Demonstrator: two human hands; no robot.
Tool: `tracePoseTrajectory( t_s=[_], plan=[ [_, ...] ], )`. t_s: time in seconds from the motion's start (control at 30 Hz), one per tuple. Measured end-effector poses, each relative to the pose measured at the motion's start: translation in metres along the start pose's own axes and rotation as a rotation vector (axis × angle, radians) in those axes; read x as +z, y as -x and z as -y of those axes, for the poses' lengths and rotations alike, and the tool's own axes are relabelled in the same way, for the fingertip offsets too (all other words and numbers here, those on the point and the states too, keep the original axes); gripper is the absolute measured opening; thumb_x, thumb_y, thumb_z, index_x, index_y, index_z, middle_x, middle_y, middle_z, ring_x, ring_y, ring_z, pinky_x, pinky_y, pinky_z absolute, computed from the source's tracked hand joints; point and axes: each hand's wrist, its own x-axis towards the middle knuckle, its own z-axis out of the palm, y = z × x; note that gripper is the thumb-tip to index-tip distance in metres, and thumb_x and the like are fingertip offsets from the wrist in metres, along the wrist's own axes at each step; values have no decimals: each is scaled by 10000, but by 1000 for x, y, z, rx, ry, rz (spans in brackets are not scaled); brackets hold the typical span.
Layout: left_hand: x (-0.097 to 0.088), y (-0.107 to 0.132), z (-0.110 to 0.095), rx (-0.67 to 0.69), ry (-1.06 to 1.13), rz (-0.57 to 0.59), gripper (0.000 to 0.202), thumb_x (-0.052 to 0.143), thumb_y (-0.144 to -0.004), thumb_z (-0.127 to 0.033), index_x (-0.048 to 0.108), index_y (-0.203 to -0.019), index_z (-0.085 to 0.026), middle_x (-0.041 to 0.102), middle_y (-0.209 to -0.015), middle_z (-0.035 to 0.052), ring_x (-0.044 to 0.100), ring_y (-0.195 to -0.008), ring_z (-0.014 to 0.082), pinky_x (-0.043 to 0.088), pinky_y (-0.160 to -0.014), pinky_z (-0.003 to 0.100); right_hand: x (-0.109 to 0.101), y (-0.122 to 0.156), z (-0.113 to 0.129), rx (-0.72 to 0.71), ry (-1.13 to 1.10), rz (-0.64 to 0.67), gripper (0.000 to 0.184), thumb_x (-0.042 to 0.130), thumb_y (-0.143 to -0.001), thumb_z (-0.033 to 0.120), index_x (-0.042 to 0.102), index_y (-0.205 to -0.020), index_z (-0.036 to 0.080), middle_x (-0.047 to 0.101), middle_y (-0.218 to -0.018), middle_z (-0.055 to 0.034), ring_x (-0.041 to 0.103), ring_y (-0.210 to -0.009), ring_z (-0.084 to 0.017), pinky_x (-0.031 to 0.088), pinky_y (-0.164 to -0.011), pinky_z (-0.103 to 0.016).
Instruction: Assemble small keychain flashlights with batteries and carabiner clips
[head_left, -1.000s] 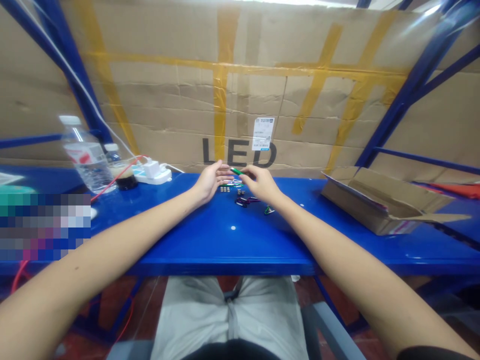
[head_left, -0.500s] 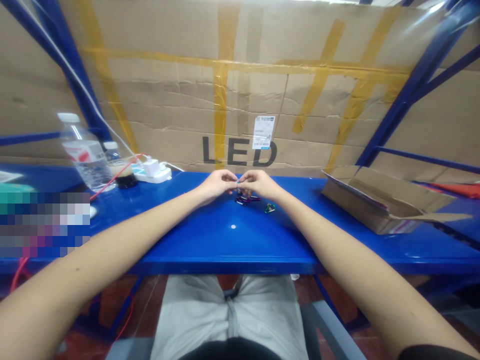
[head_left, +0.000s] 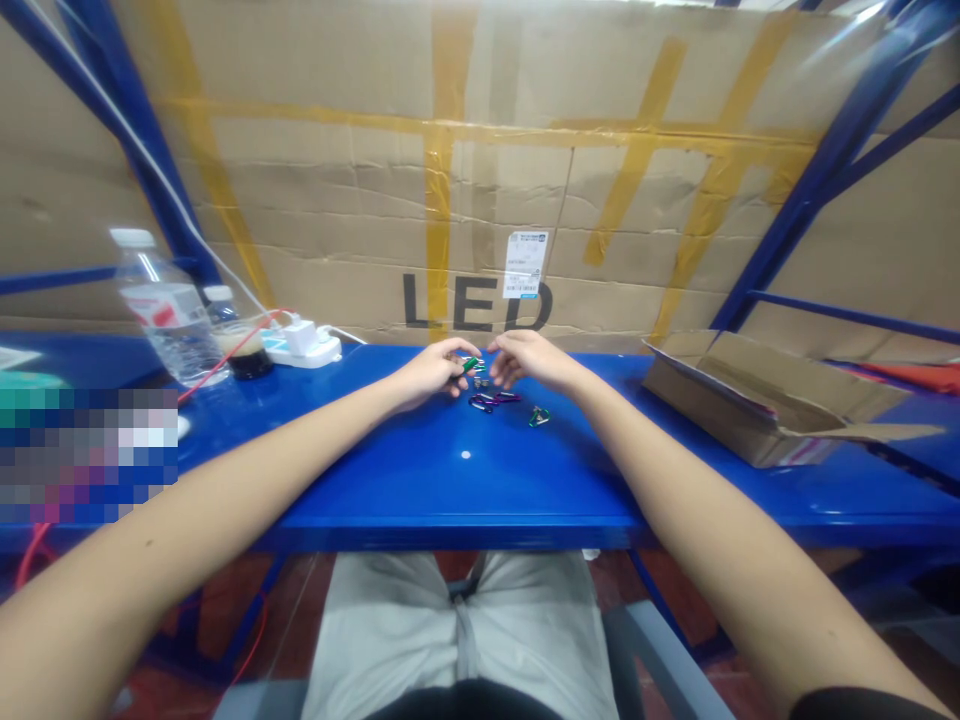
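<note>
Over the blue table, my left hand (head_left: 439, 370) is closed on a small green carabiner (head_left: 470, 366), held between thumb and fingers. My right hand (head_left: 526, 358) is a little to the right of it, fingers apart and curved, with nothing visible in them. Below the hands lie purple and dark carabiners (head_left: 495, 400) close together. Another green carabiner (head_left: 538, 416) with silvery metal rests separately to their right. Small metal pieces (head_left: 481, 382) sit between my hands, too small to make out exactly.
An opened cardboard box (head_left: 750, 400) stands on the right of the table (head_left: 465, 500). To the left are a large water bottle (head_left: 169, 320), a smaller bottle with dark liquid (head_left: 244, 350) and a white power strip (head_left: 311, 348). A big cardboard sheet (head_left: 337, 220) rises behind.
My hands were together, fingertips meeting around a small piece. They have parted, my right hand drawing away slightly up and right, while the green carabiner shows in my left hand.
</note>
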Motion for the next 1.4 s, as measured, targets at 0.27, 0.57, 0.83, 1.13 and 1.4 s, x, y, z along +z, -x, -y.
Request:
tracePoseTrajectory(
  t_s=[0.27,0.57,0.83,1.13,1.4],
  plan=[
    [5,4,-8,-8,118,-18,312,473,-690,0,559,-909,-204,559,-726,22,505,-546,95,363,-452,215,-45,16,4,244,758,356,165,796,-624,229,708,-748,164,701,-662,-64,643,-582,-200,492,-522,-294],
    [10,5,-7,-9,30,-48,196,526,-793,-67,541,-923,-213,605,-751,22,521,-558,110,363,-473,246,-32,15,0,220,791,422,19,703,-628,171,686,-637,175,667,-601,-21,600,-548,-151,460,-517,-258],
    [12,4,-4,-6,32,-3,206,518,-806,-64,542,-951,-208,623,-742,26,532,-545,110,364,-463,247,-48,16,3,57,557,401,99,689,-663,142,714,-751,180,685,-656,-15,614,-611,-162,481,-577,-272],
    [23,14,0,126,-144,70,122,559,-873,-189,500,-970,-235,510,-652,-45,488,-516,105,365,-482,247,-71,21,-8,170,-48,268,167,755,-737,141,621,-837,146,684,-778,-72,721,-783,-230,600,-740,-366],
    [45,24,-2,386,-621,168,135,541,-904,-271,620,-987,-198,664,-975,26,614,-915,184,474,-853,333,-75,8,-24,159,-227,168,158,652,-736,46,613,-858,138,626,-693,-46,613,-608,-144,522,-586,-267]
  ],
)
